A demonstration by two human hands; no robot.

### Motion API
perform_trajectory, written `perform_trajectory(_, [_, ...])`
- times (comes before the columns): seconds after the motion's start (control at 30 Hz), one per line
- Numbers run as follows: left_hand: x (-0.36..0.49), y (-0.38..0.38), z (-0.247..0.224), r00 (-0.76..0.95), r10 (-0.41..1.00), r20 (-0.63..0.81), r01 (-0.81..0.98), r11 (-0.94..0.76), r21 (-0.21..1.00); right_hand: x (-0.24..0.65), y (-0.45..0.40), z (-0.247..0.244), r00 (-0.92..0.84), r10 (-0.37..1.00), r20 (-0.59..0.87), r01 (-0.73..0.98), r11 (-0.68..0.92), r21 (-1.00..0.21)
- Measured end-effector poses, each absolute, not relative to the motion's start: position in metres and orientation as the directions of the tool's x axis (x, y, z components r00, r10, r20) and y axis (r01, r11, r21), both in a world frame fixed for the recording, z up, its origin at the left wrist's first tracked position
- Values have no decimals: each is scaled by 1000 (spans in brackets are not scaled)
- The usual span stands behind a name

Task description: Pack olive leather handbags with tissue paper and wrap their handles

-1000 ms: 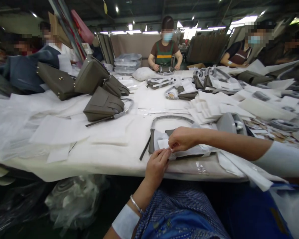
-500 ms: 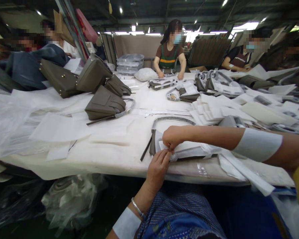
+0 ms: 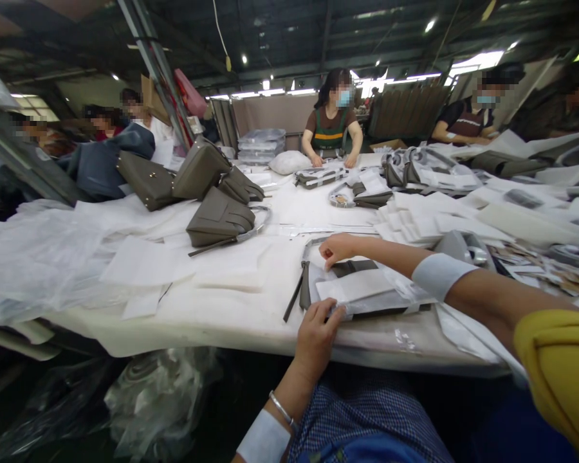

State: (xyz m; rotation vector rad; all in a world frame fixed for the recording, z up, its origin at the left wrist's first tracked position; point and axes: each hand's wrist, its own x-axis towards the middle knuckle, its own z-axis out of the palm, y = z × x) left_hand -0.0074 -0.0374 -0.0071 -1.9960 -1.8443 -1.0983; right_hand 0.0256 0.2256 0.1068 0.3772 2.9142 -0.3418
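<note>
A grey-brown handbag [image 3: 305,288] lies flat at the table's near edge, partly covered by translucent wrapping and a white sheet [image 3: 361,285]. Its wrapped handle arches towards the far side, and a dark strap hangs at its left end. My left hand [image 3: 317,331] has its thumb and fingers on the near edge of the wrapping, pinching it. Over the bag's far left part, beside the handle, my right hand [image 3: 336,249] is closed with curled fingers; what it holds, if anything, is too small to make out.
More grey-brown bags [image 3: 220,218] sit at the left beyond loose white sheets [image 3: 145,260]. Stacked white pads [image 3: 415,215] and wrapped bags lie to the right. Across the table [image 3: 294,209], a masked person [image 3: 331,125] handles a bag; others are at the sides.
My right hand has moved away from my left hand, towards the handle. More of the white sheet and a dark part of the bag show. The view has shifted slightly left and up.
</note>
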Motion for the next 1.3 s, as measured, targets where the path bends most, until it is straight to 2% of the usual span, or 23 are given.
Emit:
perform_trajectory(0.07, [-7,-38,-6,-72,765,640,926,-188,328,38,230,103,-943,296,-149,325,915,-237])
perform_trajectory(0.13, [-6,-38,-6,-81,758,647,926,-183,330,54,223,97,-951,276,-137,306,902,-305])
perform_trajectory(0.27, [-6,-37,-9,-84,743,664,934,-173,311,78,196,78,-958,198,-208,270,869,-415])
perform_trajectory(0.43, [-4,-34,-12,-71,723,687,959,-139,246,75,198,69,-927,245,-283,351,832,-430])
perform_trajectory(0.6, [-5,-34,-18,-35,707,707,975,-129,178,66,212,69,-929,228,-292,361,732,-578])
perform_trajectory(0.73, [-15,-28,-28,13,679,734,976,-168,138,64,214,61,-941,305,-149,326,693,-643])
perform_trajectory(0.87, [-19,-31,-26,64,677,734,968,-222,120,82,202,63,-870,491,34,366,692,-623])
perform_trajectory(0.93, [-22,-36,-18,66,723,688,948,-261,183,107,193,69,-799,585,138,410,699,-586])
perform_trajectory(1.0, [-28,-40,-5,1,775,631,908,-266,325,144,185,74,-730,647,218,455,699,-551])
perform_trajectory(1.1, [-42,-33,18,-283,800,530,791,-118,600,207,171,76,-609,749,260,574,643,-506])
perform_trajectory(1.17, [-51,-19,33,-513,782,355,610,41,791,239,162,75,-499,842,205,714,533,-453])
perform_trajectory(1.23, [-57,-1,41,-631,774,56,300,177,937,257,157,74,-425,899,104,788,424,-446])
perform_trajectory(1.3, [-59,15,43,-639,767,-66,172,226,959,262,155,74,-401,916,16,795,356,-492])
